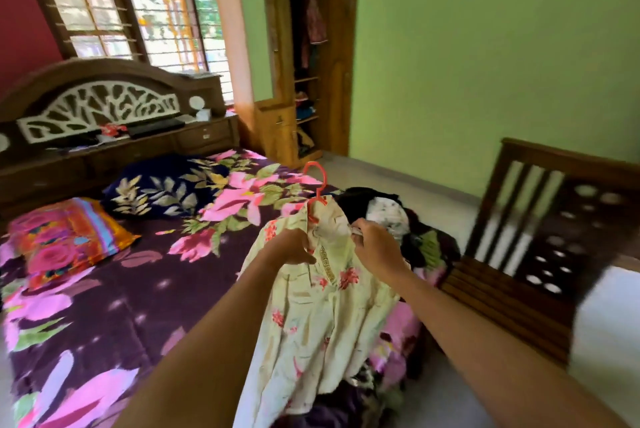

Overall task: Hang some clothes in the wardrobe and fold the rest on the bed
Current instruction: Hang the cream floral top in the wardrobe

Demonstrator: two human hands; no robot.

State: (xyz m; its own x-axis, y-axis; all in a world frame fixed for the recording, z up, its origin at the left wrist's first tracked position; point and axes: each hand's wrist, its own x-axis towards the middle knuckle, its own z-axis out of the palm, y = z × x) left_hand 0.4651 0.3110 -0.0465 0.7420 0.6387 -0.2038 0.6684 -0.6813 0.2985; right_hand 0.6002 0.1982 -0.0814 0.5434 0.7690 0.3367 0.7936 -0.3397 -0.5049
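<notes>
Person stood by the bed (104, 292), left hand (294, 249) curled round one shoulder of a pale floral dress (329, 317), right hand (375, 244) pinching the cloth on the other side of the neckline. Coral hanger (316, 192) sat in the neck, hook up. The dress hung over the bed edge, next to a dark clothes pile (391, 209), and the wardrobe (273, 131) stood open, well apart.
</notes>
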